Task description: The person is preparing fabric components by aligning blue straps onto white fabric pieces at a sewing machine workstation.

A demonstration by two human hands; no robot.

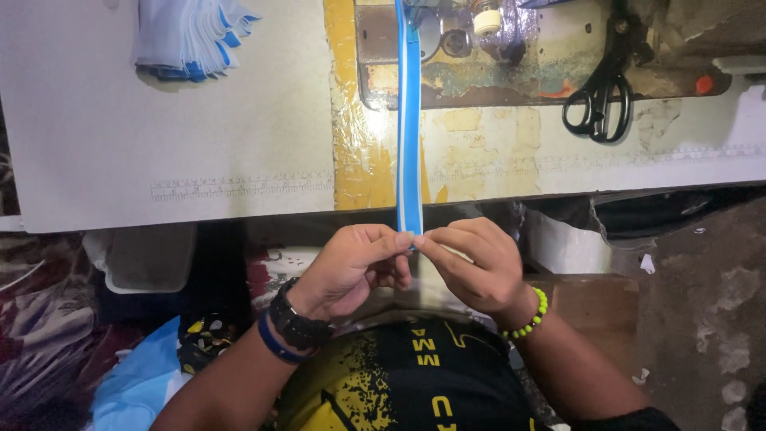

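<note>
head view: a long blue strip (409, 120) with a white band along it runs straight away from the person — from the near edge of the table (239, 120) up to the worn metal bed of a sewing machine (511, 72) at the top of the frame. its long axis is near vertical in the picture, in line with the middle of the body, and it looks taut between machine and fingers.

the near end of the strip hangs just past the table's edge, and both hands meet on it there. the left hand (351, 267) comes in from the left, thumb and forefinger pressed together on the strip's end; the right hand (475, 263) comes in from the right and pinches the same end, its fingertips touching those of the left. the other fingers of both hands are curled under. neither hand is nearer than the other — the strip's end lies right between them, and the rest of it lies straight ahead, away from the body.

the left wrist wears a black watch (299, 323) and a blue band, the right a bracelet (531, 315) of yellow-green beads.

well apart from the hands, black scissors (600, 96) lie on the machine bed to the right of the strip, and a stack of blue and white pieces (191, 36) sits at the far left of the table. below the table, more pale blue cloth (136, 383) shows beside the left arm.
</note>
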